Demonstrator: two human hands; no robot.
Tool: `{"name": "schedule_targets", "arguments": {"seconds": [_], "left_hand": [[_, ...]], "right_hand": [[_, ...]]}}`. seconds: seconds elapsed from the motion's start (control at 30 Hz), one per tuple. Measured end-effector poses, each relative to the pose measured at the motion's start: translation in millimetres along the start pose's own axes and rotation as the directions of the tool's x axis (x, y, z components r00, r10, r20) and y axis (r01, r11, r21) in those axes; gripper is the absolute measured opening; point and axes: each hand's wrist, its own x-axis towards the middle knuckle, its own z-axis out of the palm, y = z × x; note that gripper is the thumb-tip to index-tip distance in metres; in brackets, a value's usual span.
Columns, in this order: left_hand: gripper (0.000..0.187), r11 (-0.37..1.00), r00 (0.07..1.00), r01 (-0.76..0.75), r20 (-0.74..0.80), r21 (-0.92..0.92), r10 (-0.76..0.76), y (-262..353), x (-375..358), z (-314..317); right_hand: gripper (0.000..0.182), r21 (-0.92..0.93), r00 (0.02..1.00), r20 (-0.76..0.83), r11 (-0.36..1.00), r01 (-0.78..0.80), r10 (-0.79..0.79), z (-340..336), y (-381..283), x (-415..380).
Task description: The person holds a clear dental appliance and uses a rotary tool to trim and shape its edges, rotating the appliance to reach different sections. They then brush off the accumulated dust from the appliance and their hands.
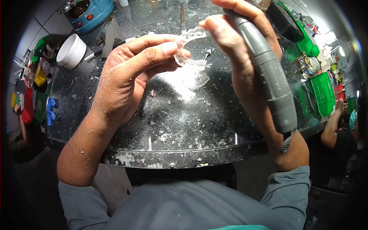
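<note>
Pinching clear aligner [189, 50] between left hand [130, 76] fingers [153, 51].

1. One view only, from a head-worn camera that looks forward and down; the wearer's grey sleeves [184, 207] fill the 6 o'clock edge.
2. Close range: the left hand [132, 76] and right hand [239, 50] sit large in the upper centre, above the dark tabletop [184, 122].
3. Wide fisheye lens: black corners, and the tabletop's near edge bows.
4. Periphery: green bins [322, 92] at 3 o'clock, a white cup [71, 51] at 10 o'clock.
</note>
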Motion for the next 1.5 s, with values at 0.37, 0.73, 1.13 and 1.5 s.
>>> {"name": "schedule_targets", "arguments": {"seconds": [0.37, 0.73, 1.13, 1.5], "left_hand": [[0.031, 0.997, 0.993, -0.057, -0.111, -0.048, 0.051, -1, 1, 1], [0.026, 0.994, 0.983, -0.110, -0.146, -0.004, 0.108, -4, 1, 3], [0.028, 0.993, 0.992, -0.056, -0.123, -0.106, 0.042, -2, -2, 3], [0.034, 0.994, 0.997, -0.032, -0.072, -0.105, 0.025, -3, -2, 0]], "right_hand": [[0.027, 0.017, 0.972, 0.104, 0.978, 0.208, -0.209, 6, 5, -4], [0.029, -0.078, 0.978, 0.026, 0.975, 0.207, -0.206, 18, 3, -4], [0.033, 0.007, 0.925, 0.135, 0.933, 0.359, -0.356, 6, 16, -4], [0.036, -0.067, 0.905, 0.046, 0.903, 0.425, -0.422, 14, 19, -3]]}}
